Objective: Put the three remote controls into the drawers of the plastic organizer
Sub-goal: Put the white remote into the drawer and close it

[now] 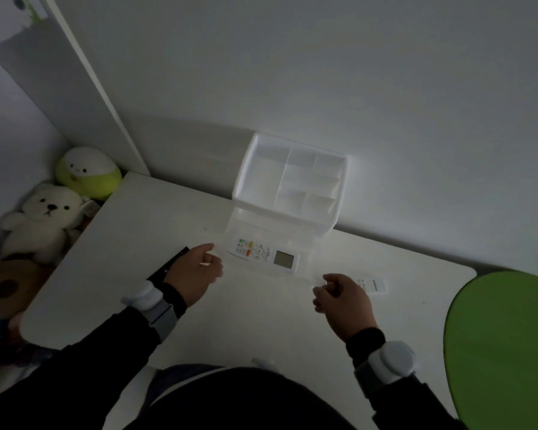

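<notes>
Clear plastic organizer (288,184) sits at the back edge of the white table (246,321) against the wall, its drawer (261,252) pulled out with a white remote (263,255) lying flat inside. Left hand (196,274) hangs loosely curled and empty just beside the drawer's left end, covering part of a black remote (171,264). Right hand (343,297) is half-curled by the drawer's right front corner, holding nothing I can see, with another white remote (374,284) just behind it near the right edge.
</notes>
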Motion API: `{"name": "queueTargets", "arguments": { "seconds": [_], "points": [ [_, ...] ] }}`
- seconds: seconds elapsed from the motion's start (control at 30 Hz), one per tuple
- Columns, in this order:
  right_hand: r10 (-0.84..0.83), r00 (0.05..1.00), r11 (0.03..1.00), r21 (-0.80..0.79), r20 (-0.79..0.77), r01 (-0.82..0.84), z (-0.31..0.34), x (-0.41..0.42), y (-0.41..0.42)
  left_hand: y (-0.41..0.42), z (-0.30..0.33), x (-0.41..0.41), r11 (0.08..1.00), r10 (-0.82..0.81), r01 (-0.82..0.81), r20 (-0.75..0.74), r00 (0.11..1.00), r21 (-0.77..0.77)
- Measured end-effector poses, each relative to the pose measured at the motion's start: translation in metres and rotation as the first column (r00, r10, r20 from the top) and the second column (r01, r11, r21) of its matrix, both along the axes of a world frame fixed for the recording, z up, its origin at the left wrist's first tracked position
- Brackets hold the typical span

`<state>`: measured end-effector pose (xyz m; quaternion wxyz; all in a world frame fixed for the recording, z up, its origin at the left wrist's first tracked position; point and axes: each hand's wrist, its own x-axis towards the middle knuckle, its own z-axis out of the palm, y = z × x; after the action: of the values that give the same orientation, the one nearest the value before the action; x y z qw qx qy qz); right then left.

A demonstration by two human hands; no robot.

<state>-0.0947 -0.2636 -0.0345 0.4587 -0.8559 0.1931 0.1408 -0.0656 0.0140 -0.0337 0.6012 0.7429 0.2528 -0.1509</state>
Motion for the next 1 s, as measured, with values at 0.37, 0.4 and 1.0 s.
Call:
{"name": "queueTargets", "arguments": {
  "seconds": [0.37,0.4,1.0],
  "points": [
    [0.103,0.995,0.990,-0.100,-0.012,-0.104,-0.015,0.017,0.011,0.005,0.001,0.023,0.976,-0.179,0.177,0.006,0.984,0.125],
    [0.098,0.995,0.990,-0.100,-0.010,-0.099,-0.015,0.020,0.011,0.007,0.000,0.026,0.976,-0.179,0.177,0.011,0.984,0.127],
    [0.046,0.999,0.975,-0.220,0.018,-0.041,-0.008,0.086,0.008,-0.002,-0.007,0.093,0.939,-0.266,0.251,0.037,0.963,0.234]
  ]
}}
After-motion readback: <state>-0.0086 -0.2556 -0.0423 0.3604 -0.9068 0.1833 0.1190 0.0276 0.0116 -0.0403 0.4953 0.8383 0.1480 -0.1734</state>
